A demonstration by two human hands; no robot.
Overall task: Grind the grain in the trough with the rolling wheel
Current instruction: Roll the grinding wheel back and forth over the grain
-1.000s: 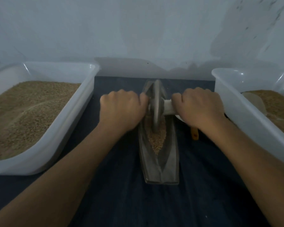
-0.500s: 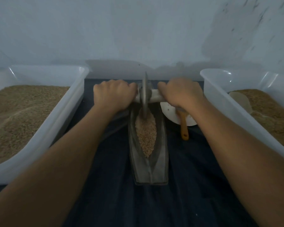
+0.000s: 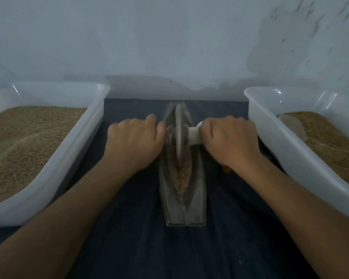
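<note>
A narrow boat-shaped metal trough (image 3: 197,200) lies lengthwise on the dark cloth in the middle. Tan grain (image 3: 181,178) fills its groove. The thin rolling wheel (image 3: 178,135) stands upright in the groove, over the far half of the trough. My left hand (image 3: 135,141) grips the left end of the wheel's pale axle handle, which it hides. My right hand (image 3: 230,141) grips the right end; a short stretch of handle (image 3: 193,135) shows between hand and wheel.
A white plastic tub (image 3: 85,137) full of grain stands at the left, another white tub (image 3: 270,125) with grain and a pale scoop (image 3: 292,125) at the right. A grey wall rises close behind. A small orange object (image 3: 227,169) peeks out under my right wrist.
Half a second ago the wheel was at the trough's far end; both hands have pulled it back toward me into the grain. The white dish and orange handle beside the trough are now hidden by my right hand.
</note>
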